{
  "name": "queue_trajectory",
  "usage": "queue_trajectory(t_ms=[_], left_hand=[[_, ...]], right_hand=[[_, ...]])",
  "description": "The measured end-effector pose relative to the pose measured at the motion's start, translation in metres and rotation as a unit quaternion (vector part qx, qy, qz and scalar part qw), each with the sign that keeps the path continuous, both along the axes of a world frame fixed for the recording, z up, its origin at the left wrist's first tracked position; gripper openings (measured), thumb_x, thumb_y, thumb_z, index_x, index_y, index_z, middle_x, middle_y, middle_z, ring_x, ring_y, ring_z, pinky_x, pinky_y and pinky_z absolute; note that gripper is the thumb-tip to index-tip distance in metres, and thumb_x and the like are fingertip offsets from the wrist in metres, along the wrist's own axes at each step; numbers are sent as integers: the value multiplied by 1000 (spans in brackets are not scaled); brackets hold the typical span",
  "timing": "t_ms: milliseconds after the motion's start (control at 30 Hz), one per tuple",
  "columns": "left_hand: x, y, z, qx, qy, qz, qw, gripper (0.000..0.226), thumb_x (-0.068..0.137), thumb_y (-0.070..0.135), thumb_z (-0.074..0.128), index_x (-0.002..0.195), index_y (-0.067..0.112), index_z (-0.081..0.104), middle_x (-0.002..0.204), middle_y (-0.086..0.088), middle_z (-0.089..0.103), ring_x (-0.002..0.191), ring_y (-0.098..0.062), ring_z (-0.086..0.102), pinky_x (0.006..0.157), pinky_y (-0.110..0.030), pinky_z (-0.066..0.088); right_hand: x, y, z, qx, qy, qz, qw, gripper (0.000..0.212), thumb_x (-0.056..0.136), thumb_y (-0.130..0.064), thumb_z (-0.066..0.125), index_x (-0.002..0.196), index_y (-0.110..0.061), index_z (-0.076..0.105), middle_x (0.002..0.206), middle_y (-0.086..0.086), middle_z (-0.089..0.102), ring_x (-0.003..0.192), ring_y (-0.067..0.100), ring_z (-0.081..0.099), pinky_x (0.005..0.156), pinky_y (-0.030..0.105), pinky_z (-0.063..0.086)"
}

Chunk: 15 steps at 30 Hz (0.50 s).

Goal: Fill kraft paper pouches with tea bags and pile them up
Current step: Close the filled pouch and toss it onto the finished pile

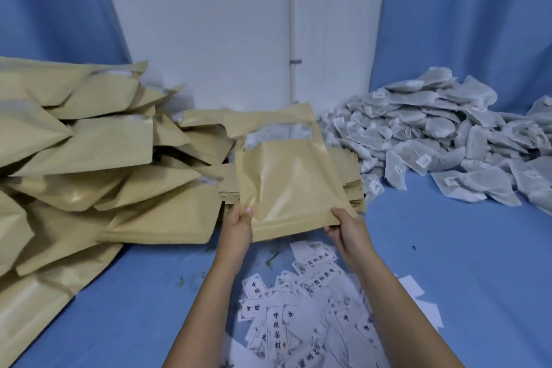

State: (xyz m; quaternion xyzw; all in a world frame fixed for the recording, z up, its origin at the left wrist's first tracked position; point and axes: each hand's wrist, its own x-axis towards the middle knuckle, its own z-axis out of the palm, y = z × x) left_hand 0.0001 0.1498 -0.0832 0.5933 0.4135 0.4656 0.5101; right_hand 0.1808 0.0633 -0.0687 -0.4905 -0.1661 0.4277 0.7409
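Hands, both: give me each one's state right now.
Left hand: holds the pouch by its near left corner.
Right hand: holds the same pouch by its near right corner.

Fingers (331, 231) — mostly hidden beneath the pouch (286, 182)

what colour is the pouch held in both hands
Tan kraft brown, plain; the held pouch shows best in the head view.
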Motion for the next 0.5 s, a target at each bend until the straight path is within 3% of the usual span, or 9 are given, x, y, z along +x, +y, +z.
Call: queue_trajectory(t_ms=[67, 133, 200, 233, 333, 433, 500], left_hand=[[-10, 8, 19, 21, 3, -3, 1000, 30, 101, 14, 37, 121, 28, 55, 120, 5, 61, 103, -2, 58, 80, -14, 46], [-21, 13, 37, 2, -29, -7, 1000, 32, 100, 9, 37, 118, 28, 55, 116, -4, 63, 91, -10, 63, 65, -22, 55], [-37, 16, 51, -26, -67, -6, 997, 34, 100, 8, 37, 122, 27, 54, 119, -8, 62, 99, -23, 63, 74, -39, 57], [-47, 17, 55, -35, -83, -3, 996, 35, 100, 7, 36, 126, 26, 52, 120, -8, 62, 101, -26, 62, 75, -40, 56], [-90, 17, 60, -35, -107, 17, 993, 35, 100, 11, 40, 126, 29, 53, 110, 1, 66, 85, -12, 68, 56, -26, 55], [-138, 16, 67, -48, -120, 52, 990, 29, 100, 16, 42, 115, 38, 55, 102, 8, 67, 85, -12, 66, 55, -28, 55], [-173, 17, 76, -50, -137, 79, 986, 28, 100, 17, 42, 114, 39, 52, 102, 9, 65, 87, -14, 63, 55, -28, 55]], right_hand=[[-12, 7, 13, 10, -6, 6, 1000, 7, 95, -1, 42, 100, -1, 47, 62, 7, 57, 36, 8, 48, 32, 15, 34], [-25, 14, 26, 37, 35, 6, 999, 13, 95, 2, 41, 106, -4, 47, 79, 8, 56, 52, 14, 53, 36, 16, 39], [-41, 23, 39, 45, 64, 19, 997, 13, 95, 2, 41, 101, -6, 49, 83, 8, 55, 49, 14, 53, 34, 15, 37], [-51, 27, 42, 49, 72, 28, 996, 13, 95, 2, 41, 94, -7, 50, 83, 9, 55, 43, 12, 51, 33, 15, 35], [-83, 42, 48, 66, 103, 62, 991, 15, 94, 3, 41, 90, -8, 50, 83, 9, 55, 44, 14, 47, 32, 16, 33], [-126, 61, 52, 76, 124, 106, 984, 16, 94, 3, 39, 105, -6, 47, 84, 9, 54, 52, 17, 45, 31, 16, 32], [-159, 75, 55, 73, 129, 139, 979, 15, 95, 2, 38, 102, -7, 47, 81, 9, 53, 42, 13, 48, 29, 16, 31]])
